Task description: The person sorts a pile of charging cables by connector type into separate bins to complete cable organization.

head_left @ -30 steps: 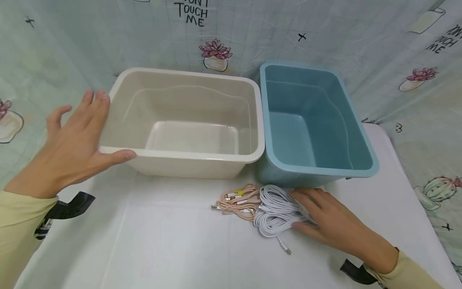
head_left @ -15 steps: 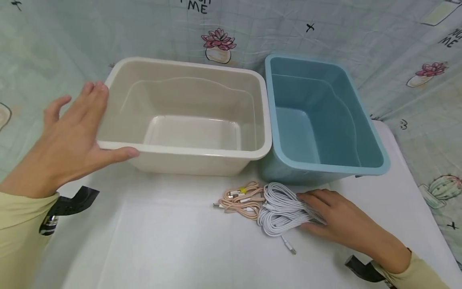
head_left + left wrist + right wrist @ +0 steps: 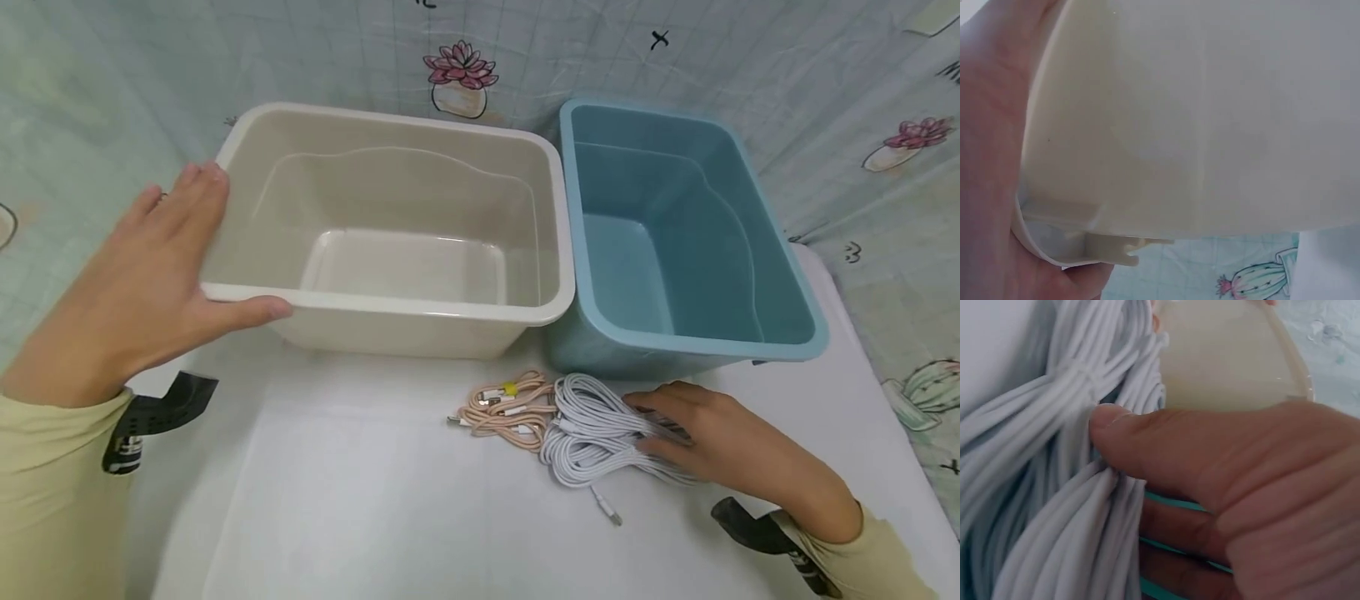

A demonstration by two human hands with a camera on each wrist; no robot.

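My left hand (image 3: 142,283) rests on the left front corner of a cream plastic tub (image 3: 390,332), its fingers stretched along the side rim and the thumb lying along the front rim. In the left wrist view the palm lies against the tub's rim (image 3: 1038,250). My right hand (image 3: 738,442) grips the right end of coiled white charging cables (image 3: 588,442) on the table. Seen from the right wrist, the thumb presses on the cable strands (image 3: 1072,450), with the fingers behind them. One USB plug (image 3: 607,507) sticks out towards the front.
A blue tub (image 3: 600,354) stands just right of the cream one. Peach-coloured cables (image 3: 510,417) with a yellow tie lie against the left side of the white coils. Behind the white-covered table (image 3: 360,475) hangs a printed curtain (image 3: 330,50).
The head view has shifted, so the tubs and cables appear slightly higher and further right. My left little finger has drawn in towards the other fingers. The right hand keeps its grip on the white cables.
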